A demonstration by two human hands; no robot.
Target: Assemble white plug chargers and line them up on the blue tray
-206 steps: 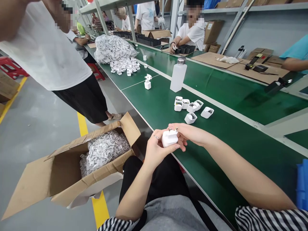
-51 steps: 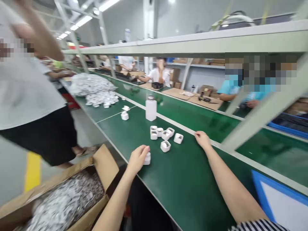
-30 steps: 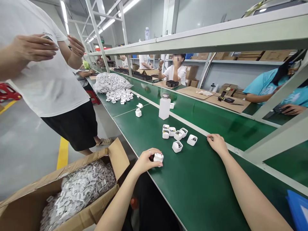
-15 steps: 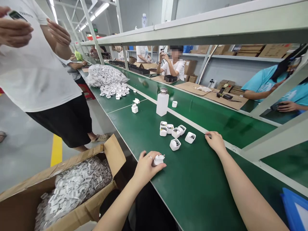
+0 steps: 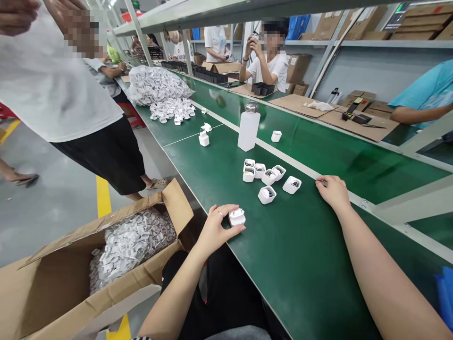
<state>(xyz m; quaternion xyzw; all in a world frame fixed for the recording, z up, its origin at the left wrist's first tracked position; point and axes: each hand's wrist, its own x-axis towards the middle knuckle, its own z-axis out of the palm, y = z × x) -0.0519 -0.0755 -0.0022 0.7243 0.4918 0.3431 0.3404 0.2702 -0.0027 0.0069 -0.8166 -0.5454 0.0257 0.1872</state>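
Observation:
My left hand (image 5: 217, 229) curls its thumb and fingers round a white charger plug (image 5: 237, 217) at the near edge of the green bench. Two pins point up from the plug. To the right, my right hand (image 5: 333, 191) rests on the bench beside the pale strip, fingers loosely bent, with nothing visible in it. Between my hands and a little farther off stand several white open-topped charger housings (image 5: 267, 194) with small electronic parts inside. One more housing (image 5: 276, 136) sits beyond the strip. Another white plug (image 5: 204, 138) stands farther left.
A white bottle with a metal cap (image 5: 248, 127) stands behind the housings. A clear bag of white plastic parts (image 5: 157, 85) lies far left, with loose parts before it. An open carton (image 5: 141, 276) of similar parts is at lower left. Co-workers are across the bench and at left.
My view has tilted down and shifted, so the bench sits higher in it. The plug in my left hand has turned and shows its pins more clearly. My right hand stays on the bench.

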